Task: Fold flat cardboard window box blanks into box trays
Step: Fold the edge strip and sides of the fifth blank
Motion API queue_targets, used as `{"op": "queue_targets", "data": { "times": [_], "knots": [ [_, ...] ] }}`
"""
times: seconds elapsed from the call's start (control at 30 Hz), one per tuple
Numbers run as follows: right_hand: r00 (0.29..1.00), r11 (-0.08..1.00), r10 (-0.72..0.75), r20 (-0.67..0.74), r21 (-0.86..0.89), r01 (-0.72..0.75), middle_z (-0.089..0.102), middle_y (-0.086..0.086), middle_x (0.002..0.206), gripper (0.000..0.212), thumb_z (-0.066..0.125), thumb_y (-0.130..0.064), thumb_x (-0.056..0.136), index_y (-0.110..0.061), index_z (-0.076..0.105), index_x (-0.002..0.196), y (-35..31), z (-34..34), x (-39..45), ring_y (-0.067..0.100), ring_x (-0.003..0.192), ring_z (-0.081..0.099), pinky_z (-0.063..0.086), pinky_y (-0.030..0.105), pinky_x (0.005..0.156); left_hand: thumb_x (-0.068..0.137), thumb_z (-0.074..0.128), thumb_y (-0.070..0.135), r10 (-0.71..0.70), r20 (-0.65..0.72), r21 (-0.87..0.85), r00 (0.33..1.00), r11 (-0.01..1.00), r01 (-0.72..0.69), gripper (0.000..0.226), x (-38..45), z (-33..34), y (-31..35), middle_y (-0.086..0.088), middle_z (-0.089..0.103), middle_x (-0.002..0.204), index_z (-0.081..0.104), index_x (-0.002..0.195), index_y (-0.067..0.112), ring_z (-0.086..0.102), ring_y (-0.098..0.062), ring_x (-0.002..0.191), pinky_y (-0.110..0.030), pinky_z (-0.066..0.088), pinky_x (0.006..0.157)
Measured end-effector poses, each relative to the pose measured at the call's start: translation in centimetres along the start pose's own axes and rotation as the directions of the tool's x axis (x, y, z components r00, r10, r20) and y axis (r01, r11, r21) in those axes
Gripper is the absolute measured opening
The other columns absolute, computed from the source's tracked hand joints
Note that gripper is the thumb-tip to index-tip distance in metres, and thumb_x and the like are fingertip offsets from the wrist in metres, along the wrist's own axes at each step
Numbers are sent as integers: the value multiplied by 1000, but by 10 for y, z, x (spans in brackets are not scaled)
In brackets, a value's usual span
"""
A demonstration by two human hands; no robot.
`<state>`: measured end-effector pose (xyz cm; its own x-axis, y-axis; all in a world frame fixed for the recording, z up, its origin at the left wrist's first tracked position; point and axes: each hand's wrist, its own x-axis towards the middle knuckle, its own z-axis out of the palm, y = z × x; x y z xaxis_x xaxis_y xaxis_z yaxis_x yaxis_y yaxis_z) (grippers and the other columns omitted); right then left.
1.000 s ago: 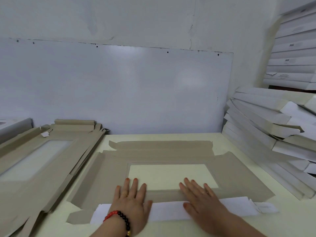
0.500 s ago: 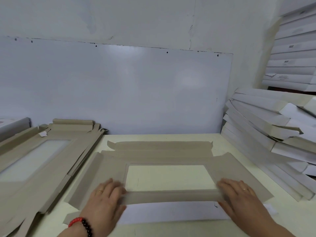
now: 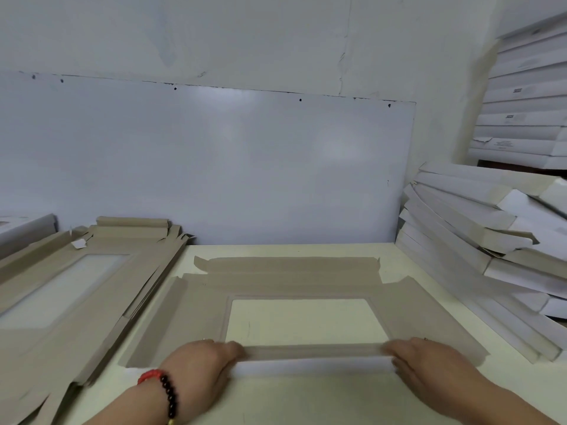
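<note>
Grey window box blank lies flat on the table, stretching away from both hands. Left hand grips the left end of its near flap, fingers curled over it. Right hand grips the right end likewise. Flap is raised between them. Stack of blanks lies beyond the left hand, folded white boxes beyond the right.

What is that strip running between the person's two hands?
In the head view, the near flap of the cardboard blank spans from the left hand to the right hand, folded up along the window's near edge.
</note>
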<state>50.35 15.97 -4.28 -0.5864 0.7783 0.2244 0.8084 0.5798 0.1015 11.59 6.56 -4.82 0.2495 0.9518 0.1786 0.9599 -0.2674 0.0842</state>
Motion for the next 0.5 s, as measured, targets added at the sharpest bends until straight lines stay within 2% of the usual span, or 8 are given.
{"op": "queue_targets", "data": {
  "times": [0.07,0.17,0.23,0.3,0.33,0.4,0.47,0.5],
  "knots": [
    [996,999,44,75,16,-45,59,-12,125,37,25,-44,100,-42,38,135,-4,3,12,10,112,54,37,25,92,91,38,24,-131,103,-38,986,990,136,30,14,6,2,7,63,108,53,116,34,56,-15,101,-25,41,80],
    [988,997,72,134,-2,-73,52,-7,136,41,22,-41,101,-36,40,138,-24,15,40,13,122,49,29,30,104,95,34,24,-241,97,48,966,970,237,25,39,20,17,0,56,113,54,109,24,48,-19,107,-28,39,86],
    [971,992,111,210,33,-121,36,-7,151,45,21,-41,102,-33,33,145,-43,27,57,13,136,36,16,37,115,98,27,31,-301,77,79,951,952,295,31,54,31,30,-3,50,119,54,112,22,41,-23,116,-33,37,95],
    [951,985,105,291,102,-139,16,-10,160,49,19,-38,103,-30,22,151,-67,34,74,11,145,19,4,45,117,97,24,34,-345,96,83,934,937,338,39,68,39,44,-5,44,129,53,119,21,34,-26,128,-37,34,103],
    [946,985,84,312,120,-127,11,-9,161,50,17,-37,103,-28,19,152,-80,36,82,12,147,13,2,48,117,98,22,36,-371,118,73,921,928,365,44,75,42,52,-7,39,138,50,127,20,26,-28,137,-39,29,110],
    [953,989,36,301,128,-77,6,-8,162,52,16,-37,103,-25,14,154,-103,43,93,13,148,5,0,50,116,99,15,41,-414,187,34,891,909,416,56,86,49,66,-7,17,157,31,145,13,3,-27,148,-44,11,119],
    [967,994,-10,253,107,-18,2,-7,163,54,16,-36,103,-23,10,155,-118,50,96,15,149,0,-2,49,117,99,11,40,-411,236,17,881,908,419,58,91,55,73,-4,-6,162,15,150,14,-13,-26,147,-47,-1,119],
    [971,996,-28,237,90,7,0,-7,163,55,15,-37,103,-23,8,155,-119,53,96,15,149,-3,-4,48,117,99,10,41,-403,242,25,883,912,409,58,91,58,72,-3,-11,161,11,151,15,-16,-25,147,-48,-4,119]
  ]
}}
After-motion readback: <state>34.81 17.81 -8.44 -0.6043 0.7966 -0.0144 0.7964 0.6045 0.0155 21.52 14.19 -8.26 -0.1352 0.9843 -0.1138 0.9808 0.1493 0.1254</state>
